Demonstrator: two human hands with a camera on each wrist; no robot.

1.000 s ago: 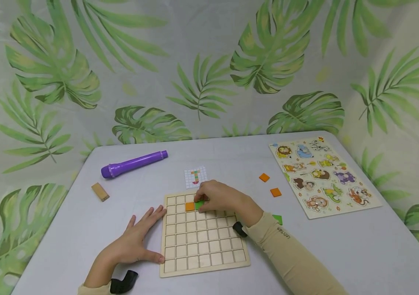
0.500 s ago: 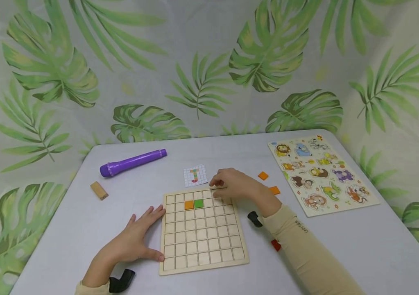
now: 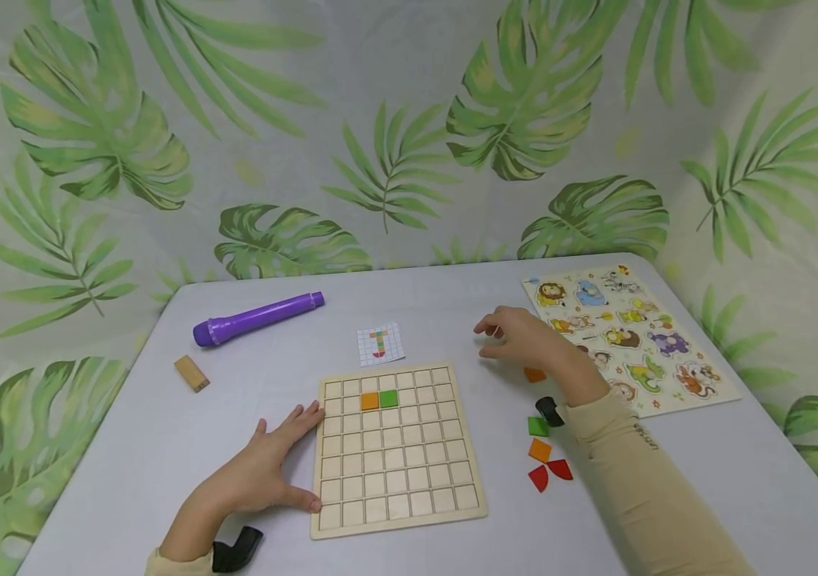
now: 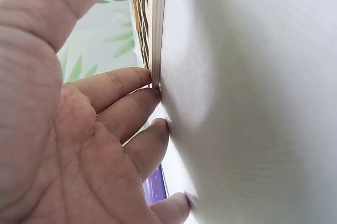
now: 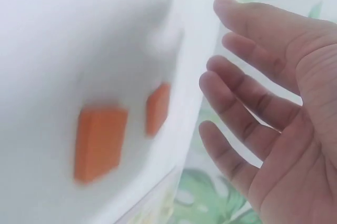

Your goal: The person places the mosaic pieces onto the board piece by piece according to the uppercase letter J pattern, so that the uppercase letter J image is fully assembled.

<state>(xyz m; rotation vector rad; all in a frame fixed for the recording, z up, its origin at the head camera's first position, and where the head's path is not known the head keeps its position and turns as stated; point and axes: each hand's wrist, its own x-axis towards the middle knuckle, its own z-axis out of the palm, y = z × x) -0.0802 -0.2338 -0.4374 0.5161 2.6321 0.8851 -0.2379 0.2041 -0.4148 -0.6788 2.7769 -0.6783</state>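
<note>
My left hand (image 3: 268, 472) rests at the left edge of a wooden grid board (image 3: 397, 460), thumb and fingertips touching its side. In the left wrist view, fingers (image 4: 118, 88) meet the board's edge (image 4: 157, 29). An orange square tile (image 3: 369, 402) and a green square tile (image 3: 389, 398) sit side by side in the board's second row. My right hand (image 3: 527, 340) hovers right of the board, fingers loosely bent and holding nothing. Beneath it lies an orange tile (image 3: 534, 374); the right wrist view shows two orange tiles, a nearer one (image 5: 100, 145) and a farther one (image 5: 158, 109).
A grid-pattern card (image 3: 380, 344) lies behind the board. Right of the board are a green tile (image 3: 537, 426), an orange tile (image 3: 540, 450) and two red quarter-round pieces (image 3: 538, 478). An animal puzzle (image 3: 668, 344), purple toy microphone (image 3: 259, 318) and wooden block (image 3: 193, 374) lie farther out.
My right hand has let go of the green tile, left on the board beside the orange one, and has moved right, over the loose orange tiles. The left hand stays put.
</note>
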